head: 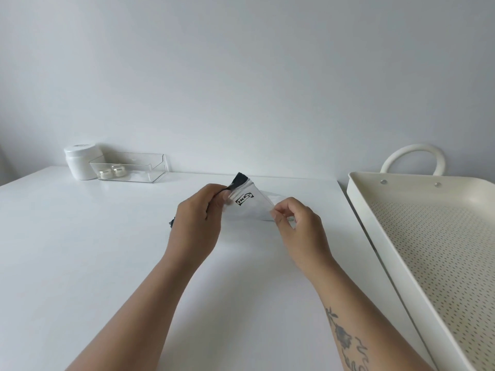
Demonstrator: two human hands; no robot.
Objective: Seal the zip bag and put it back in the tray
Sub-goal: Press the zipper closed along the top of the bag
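1 zip bag (251, 207) | L hand (197, 223) + R hand (300, 228) both pinching it | 1 tray (359, 207)

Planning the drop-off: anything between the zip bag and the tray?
Nothing visible. The left hand and right hand pinch the zip bag; the tray lies to its right, with only its own raised wall to clear. Jar and clear box stand far left.

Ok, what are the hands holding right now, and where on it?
Both hold the zip bag: the left hand pinches its dark strip near one corner, and the right hand pinches the opposite edge.
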